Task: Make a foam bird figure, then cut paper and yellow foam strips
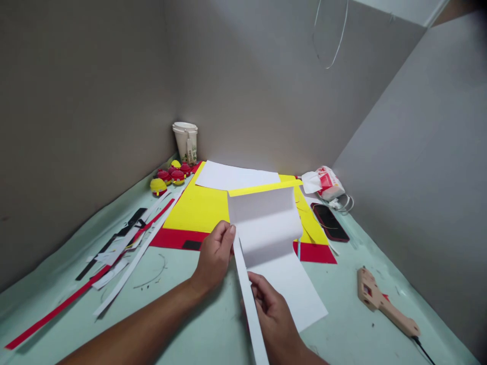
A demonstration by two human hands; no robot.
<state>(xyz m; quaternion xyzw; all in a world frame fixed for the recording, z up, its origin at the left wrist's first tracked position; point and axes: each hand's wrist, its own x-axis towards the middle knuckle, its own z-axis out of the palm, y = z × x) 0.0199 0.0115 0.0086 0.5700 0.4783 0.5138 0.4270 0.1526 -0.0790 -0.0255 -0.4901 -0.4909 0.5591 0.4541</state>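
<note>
My left hand [216,251] is closed, pinching a white paper sheet [270,223] at its left edge, where a narrow white strip [243,284] begins. The sheet curls upward, with a yellow band [266,188] along its top, and its lower part spreads to the right. Lower down, my right hand [272,314] is closed beside the strip, fingers curled at the sheet's edge. A small red bit shows by those fingers, but the strip hides most of what they hold. Behind the sheet lies a yellow board [194,210] with a red border [171,238].
Paper strips [129,268] and several red and yellow round pieces [158,186] lie left. A paper cup [186,142] stands in the corner. At right are a phone [330,222], a tissue pack [330,183] and a corded glue gun [388,302]. Walls enclose the table.
</note>
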